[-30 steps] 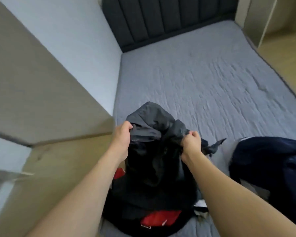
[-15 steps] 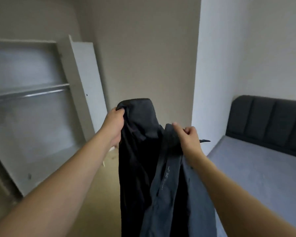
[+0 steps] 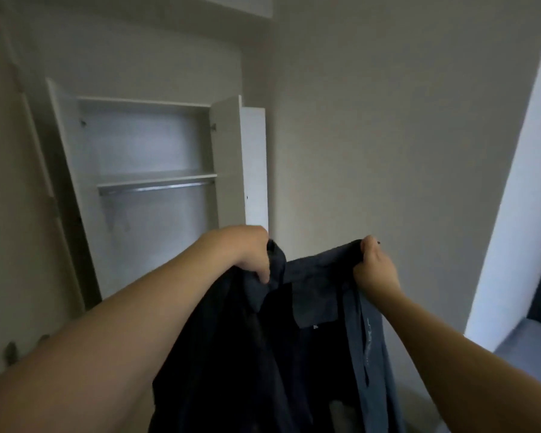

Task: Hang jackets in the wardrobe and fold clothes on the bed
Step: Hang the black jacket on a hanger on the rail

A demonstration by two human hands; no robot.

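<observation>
Your left hand (image 3: 250,254) and right hand (image 3: 374,265) both grip the jacket (image 3: 310,339) by its top, facing the wardrobe (image 3: 228,157). Hanging step: next you need its rail (image 3: 156,188), no hanger visible.

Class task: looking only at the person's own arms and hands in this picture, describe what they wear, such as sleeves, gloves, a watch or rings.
Both forearms are bare, no sleeve in view. The left hand and right hand wear no gloves, watch or rings that can be seen.
</observation>
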